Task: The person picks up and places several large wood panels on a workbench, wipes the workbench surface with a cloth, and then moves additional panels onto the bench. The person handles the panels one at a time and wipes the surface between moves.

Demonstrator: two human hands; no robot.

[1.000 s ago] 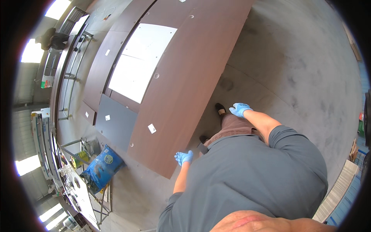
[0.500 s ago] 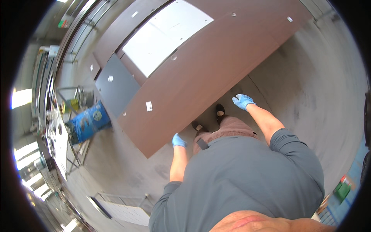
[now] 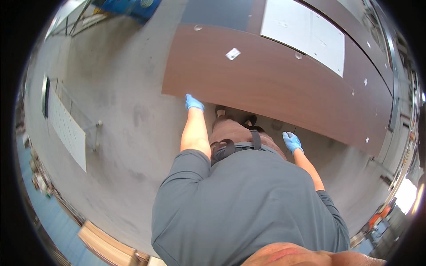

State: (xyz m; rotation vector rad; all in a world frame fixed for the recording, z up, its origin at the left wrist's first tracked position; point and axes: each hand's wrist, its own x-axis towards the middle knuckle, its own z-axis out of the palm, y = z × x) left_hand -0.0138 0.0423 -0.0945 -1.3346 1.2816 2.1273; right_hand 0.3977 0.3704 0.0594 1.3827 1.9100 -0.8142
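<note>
Brown board (image 3: 248, 75): a long, flat sheet lying in front of the person, across the upper middle of the view; what bears it is hidden.
Colour of the board: reddish brown, warmer in the middle, duller toward the far right, with a faint streaky grain.
Board edges: the near edge runs from a sharp corner at the left, slanting down to the right; the lens bends it slightly.
Marks on the board: a white label (image 3: 233, 54) with dark print sits askew on the left part; a pale round spot (image 3: 198, 27) shows by the far left edge, and another (image 3: 298, 56) beside the white panel (image 3: 306, 33).
Left hand (image 3: 194, 102): blue-gloved, at the near edge close to the left corner, fingers held together; whether they touch or grip the edge, I cannot tell.
Right hand (image 3: 292, 141): blue-gloved, apart from the near edge, fingers loosely bent with a little space between the tips, nothing seen in them.
White panel: bright, flat, darkly dotted, beyond the brown sheet.
Grey board (image 3: 217, 14): bluish, smooth, left of the white panel.
Shoes (image 3: 251, 119): dark, just by the near edge.
Floor (image 3: 124, 115): grey, smudged with darker patches.
</note>
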